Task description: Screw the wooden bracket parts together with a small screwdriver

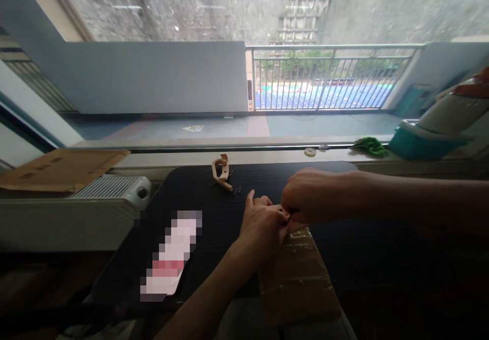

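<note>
My left hand [263,220] rests against a pale wooden piece [299,226], its fingers around the near left side of it and the thumb and index finger close to a dark hole. Over the same piece, my right hand [301,194] is closed with its fingertips pinched on a thin dark tool [289,219], whose kind I cannot make out. Just below the hands lies a brown board [300,284] with glossy streaks across it, reaching past the near table edge. Farther back on the black table [263,177] stands an angular wooden part [221,174], with several small screws [237,190] beside it.
A blurred-out pale flat object [171,256] lies on the table's left. Left of the table is a white radiator [114,189] with a cardboard sheet [61,169] on top. The windowsill bears a tape roll [310,152], a green cloth [370,147] and a teal tub [412,144].
</note>
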The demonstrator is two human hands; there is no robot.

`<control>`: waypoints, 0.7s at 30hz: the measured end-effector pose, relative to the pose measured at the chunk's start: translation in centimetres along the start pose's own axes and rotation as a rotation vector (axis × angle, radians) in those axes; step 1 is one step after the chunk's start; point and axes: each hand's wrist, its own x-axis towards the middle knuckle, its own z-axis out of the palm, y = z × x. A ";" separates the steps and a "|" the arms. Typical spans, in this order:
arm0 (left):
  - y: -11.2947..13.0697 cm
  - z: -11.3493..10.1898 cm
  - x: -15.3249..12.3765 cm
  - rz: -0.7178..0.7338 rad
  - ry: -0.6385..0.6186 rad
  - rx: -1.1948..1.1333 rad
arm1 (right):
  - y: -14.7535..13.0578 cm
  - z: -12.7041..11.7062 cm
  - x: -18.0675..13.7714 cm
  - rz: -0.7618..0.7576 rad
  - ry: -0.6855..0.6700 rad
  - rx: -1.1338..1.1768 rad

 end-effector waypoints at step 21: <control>-0.3 -0.5 0.0 0.031 -0.081 -0.007 | 0.5 -1.0 0.2 0.053 -0.085 0.069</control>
